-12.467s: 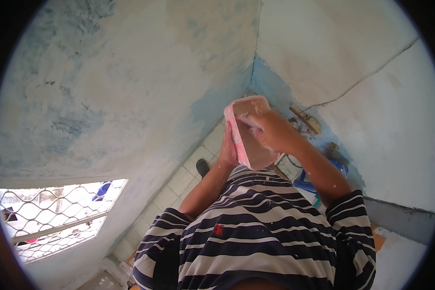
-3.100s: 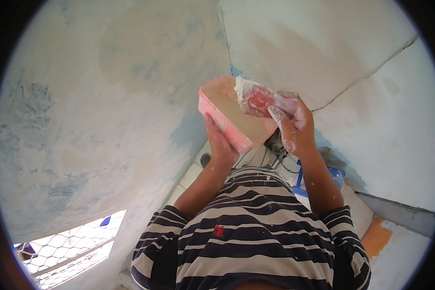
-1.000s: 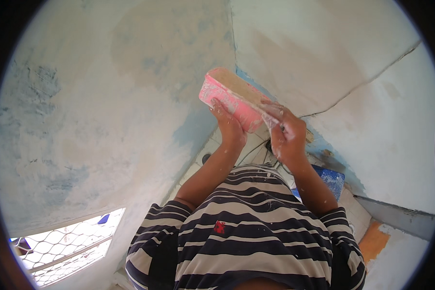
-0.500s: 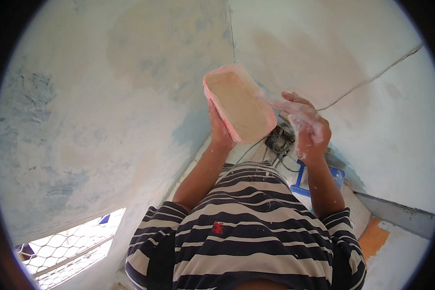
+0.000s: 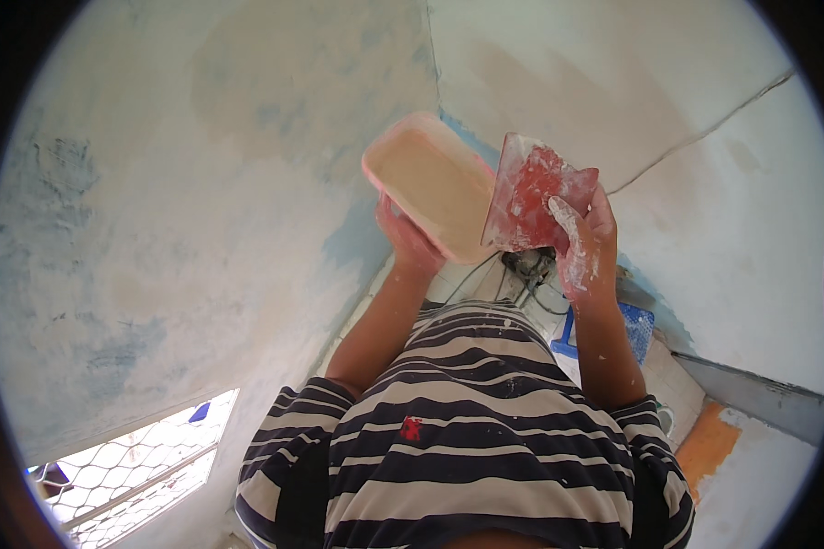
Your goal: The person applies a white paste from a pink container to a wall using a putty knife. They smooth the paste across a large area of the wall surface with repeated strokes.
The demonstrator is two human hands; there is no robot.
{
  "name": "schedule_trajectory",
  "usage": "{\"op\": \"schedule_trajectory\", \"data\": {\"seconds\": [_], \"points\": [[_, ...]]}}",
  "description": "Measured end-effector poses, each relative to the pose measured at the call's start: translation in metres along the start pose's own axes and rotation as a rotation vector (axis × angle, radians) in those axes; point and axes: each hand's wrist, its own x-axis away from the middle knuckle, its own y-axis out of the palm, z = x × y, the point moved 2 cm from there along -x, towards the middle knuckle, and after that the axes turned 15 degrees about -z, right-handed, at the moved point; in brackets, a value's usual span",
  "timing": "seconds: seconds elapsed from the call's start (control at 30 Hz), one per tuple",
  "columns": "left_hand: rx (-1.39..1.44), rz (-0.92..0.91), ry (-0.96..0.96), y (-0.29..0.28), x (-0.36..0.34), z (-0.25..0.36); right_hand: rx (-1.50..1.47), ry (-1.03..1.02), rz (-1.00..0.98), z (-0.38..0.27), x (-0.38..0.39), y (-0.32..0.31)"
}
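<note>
Patchy walls point(image 5: 146, 238) meet in a corner beyond the pink tub point(image 5: 435, 134), whose long axis slants from upper left to lower right. Beige paste point(image 5: 428, 188) lies inside the tub. Just right of the tub is the red scraper point(image 5: 531, 199), its straight edge facing the tub's right long side; whether they touch, I cannot tell. The right hand point(image 5: 588, 240), nearer the scraper, has its grip pinched on it; the left hand's point(image 5: 407, 236) grip clasps the tub's lower-left side.

From the head, a fisheye looks down close over the striped shirt point(image 5: 485, 430).
</note>
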Motion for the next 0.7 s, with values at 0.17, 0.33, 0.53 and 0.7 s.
{"op": "schedule_trajectory", "data": {"seconds": [0.17, 0.33, 0.53, 0.7], "points": [[0.626, -0.205, -0.404, -0.003, -0.01, -0.002, 0.249, -0.068, -0.153, -0.015, -0.004, -0.011], [0.339, -0.089, -0.612, 0.034, -0.005, 0.014, 0.295, 0.369, -0.382, -0.028, -0.022, -0.006], [0.578, -0.316, -0.667, 0.039, -0.013, -0.005, 0.318, 0.367, -0.405, -0.015, -0.025, -0.015], [0.603, -0.375, -0.704, 0.042, -0.012, -0.007, 0.347, 0.306, -0.328, -0.01, -0.019, -0.006]]}}
